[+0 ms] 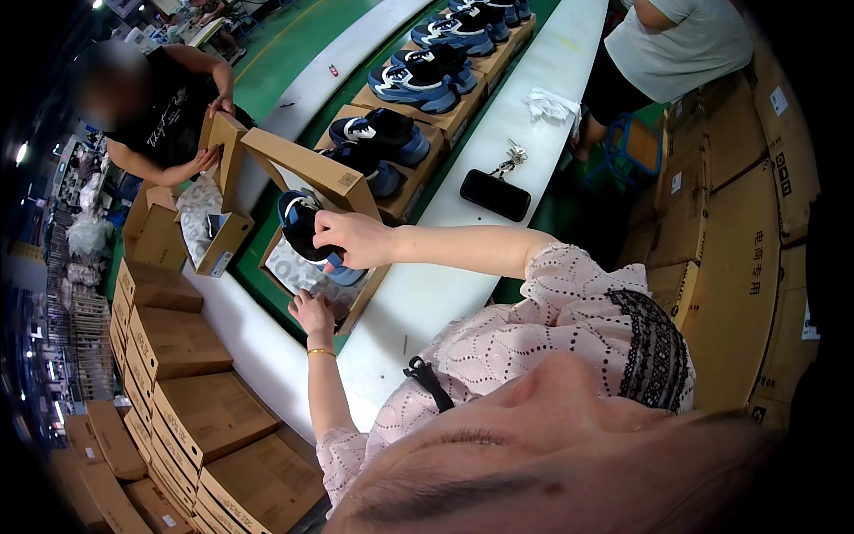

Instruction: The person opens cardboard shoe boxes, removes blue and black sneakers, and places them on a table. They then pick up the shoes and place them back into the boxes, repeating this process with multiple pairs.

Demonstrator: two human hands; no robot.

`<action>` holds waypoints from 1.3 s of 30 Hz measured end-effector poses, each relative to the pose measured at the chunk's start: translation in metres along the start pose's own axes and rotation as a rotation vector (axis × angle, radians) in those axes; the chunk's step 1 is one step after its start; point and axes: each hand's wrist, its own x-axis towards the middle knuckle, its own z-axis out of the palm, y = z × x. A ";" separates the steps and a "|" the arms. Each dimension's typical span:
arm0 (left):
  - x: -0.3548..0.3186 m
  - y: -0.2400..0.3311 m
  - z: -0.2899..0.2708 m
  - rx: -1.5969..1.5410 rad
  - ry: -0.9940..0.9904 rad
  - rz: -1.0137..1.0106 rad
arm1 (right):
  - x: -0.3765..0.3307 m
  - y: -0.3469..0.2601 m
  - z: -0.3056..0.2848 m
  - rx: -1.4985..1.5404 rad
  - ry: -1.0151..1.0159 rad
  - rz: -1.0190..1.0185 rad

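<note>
My right hand (354,238) grips a black and blue sneaker (301,221) by its upper, over an open brown shoebox (358,307). Patterned grey-white tissue paper (289,262) lines this box, and its lid (311,169) stands raised on the far side. At the near end of the box is my left hand (311,313), fingers bent at the paper and the rim. A dark thing shows beside that hand, partly hidden, and what the fingers hold cannot be made out.
Boxes with similar sneakers (414,84) line the green belt ahead. A phone (495,195) and keys (513,156) lie on the white ledge. At left, a co-worker (169,116) handles another open shoebox (218,245). Stacked shoeboxes (213,409) stand near left, large cartons (729,258) at right.
</note>
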 end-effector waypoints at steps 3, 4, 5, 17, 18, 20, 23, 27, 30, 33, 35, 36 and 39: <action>0.000 -0.010 0.010 0.045 0.111 0.052 | 0.000 0.002 -0.001 0.051 0.065 -0.025; 0.000 -0.013 0.012 0.015 0.180 0.020 | 0.001 0.003 0.000 0.063 0.092 -0.044; 0.000 -0.018 0.014 -0.013 0.248 -0.016 | 0.002 0.007 0.000 0.067 0.119 -0.073; -0.023 0.059 0.002 -0.709 0.213 0.105 | -0.003 0.003 -0.022 0.105 0.295 0.025; -0.016 0.062 0.011 -0.539 0.308 0.055 | -0.002 0.009 -0.019 0.060 0.334 -0.080; -0.003 0.055 0.032 -0.281 0.143 -0.176 | -0.002 0.010 -0.019 0.011 0.333 -0.173; -0.002 0.029 0.059 -0.264 0.278 -0.109 | -0.004 0.000 -0.016 0.137 0.282 -0.130; 0.015 0.053 0.015 -0.386 0.165 -0.673 | -0.010 -0.021 -0.030 0.236 0.242 -0.078; 0.041 0.047 0.009 -0.957 -0.166 -0.717 | -0.010 -0.021 -0.034 0.262 0.247 -0.082; 0.053 0.047 0.016 -1.376 -0.167 -0.799 | -0.005 -0.023 -0.034 0.304 0.270 -0.104; 0.057 0.053 0.016 -1.594 -0.104 -0.851 | -0.005 -0.023 -0.031 0.351 0.299 -0.086; 0.055 0.055 0.011 -1.700 -0.063 -0.864 | -0.006 -0.026 -0.034 0.422 0.250 -0.001; 0.029 0.048 -0.005 -1.990 -0.106 -0.718 | -0.004 -0.018 -0.031 0.848 0.404 0.017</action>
